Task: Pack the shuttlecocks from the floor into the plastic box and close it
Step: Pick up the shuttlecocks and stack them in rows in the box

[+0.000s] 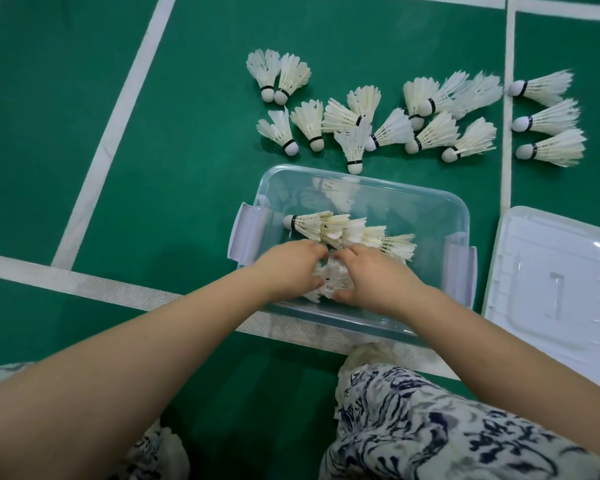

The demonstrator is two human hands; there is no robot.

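While my left hand (290, 271) and right hand (378, 277) clasp a bunch (329, 284) of shuttlecocks inside the box (458, 216), beside a nested row (347, 232), I judge packing barely begun: many loose shuttlecocks (430, 129) lie on the floor (187, 168), lid (551, 289) off.

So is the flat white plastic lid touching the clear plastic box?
Apart. The head view shows a strip of green floor between the lid and the box, beside its right latch.
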